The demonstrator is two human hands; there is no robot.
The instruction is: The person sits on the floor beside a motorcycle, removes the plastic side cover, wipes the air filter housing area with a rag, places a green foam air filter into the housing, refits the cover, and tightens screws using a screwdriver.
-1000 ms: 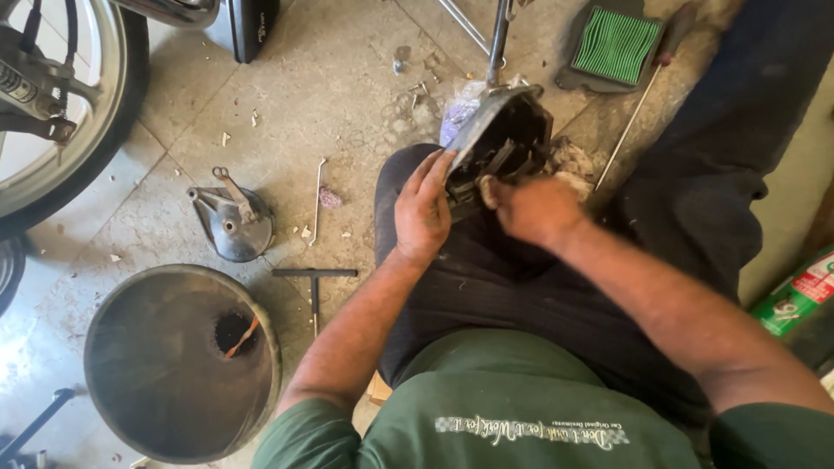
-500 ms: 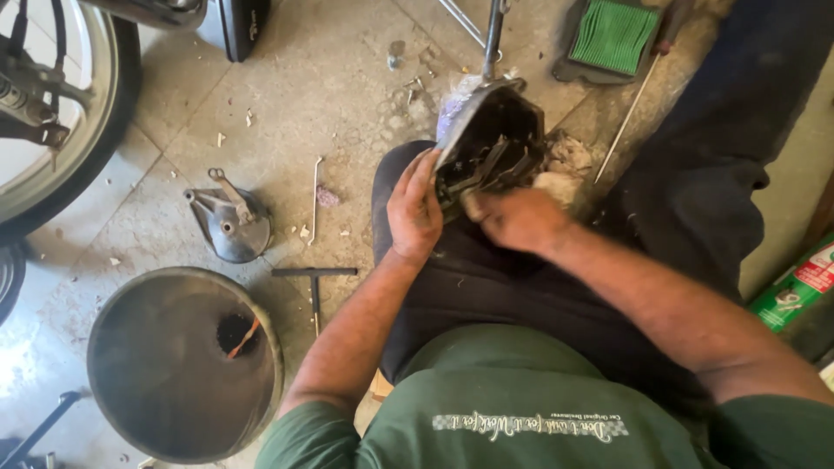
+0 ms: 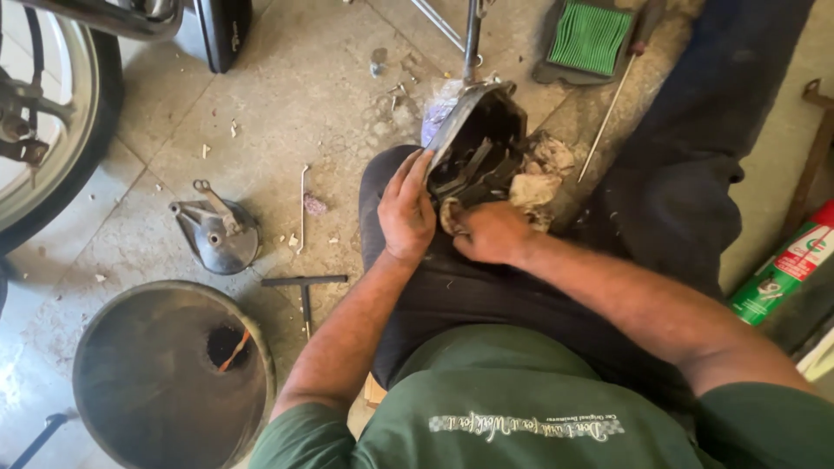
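From the head camera, you sit on the floor with the dark metal cover (image 3: 476, 139) propped on your left knee, its hollow side facing you. Its long axis runs from about 7 o'clock near your hands up to 1 o'clock, toward the thin steel rod (image 3: 472, 39).

Your left hand (image 3: 406, 211) lies at the cover's 8 o'clock edge, fingers stretched flat along the rim, steadying it more than gripping. Your right hand (image 3: 491, 232) sits at the cover's 6 o'clock, curled closed around something at the lower lip; what it pinches you cannot tell, since the knuckles hide it. A crumpled rag (image 3: 540, 178) touches the cover at 4 o'clock.

Both hands are on the cover; the right is nearer the hollow.

At 9 o'clock lie a small metal hub (image 3: 217, 239) and a T-handled wrench (image 3: 304, 287).
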